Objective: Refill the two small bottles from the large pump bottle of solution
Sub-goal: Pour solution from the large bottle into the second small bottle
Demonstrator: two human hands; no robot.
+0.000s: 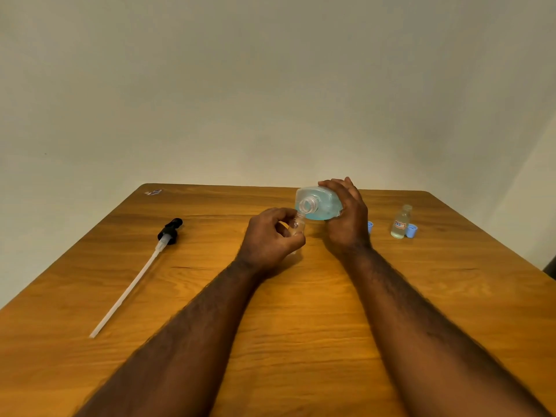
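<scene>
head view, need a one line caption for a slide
Right hand tips the large bottle over a small bottle held in the left hand, pump lying aside.

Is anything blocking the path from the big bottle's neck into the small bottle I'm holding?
Nothing visible. The large bottle, tilted in the right hand, has its open neck right at the uncapped mouth of the small bottle in the left hand. The pump lies apart on the table.
</scene>
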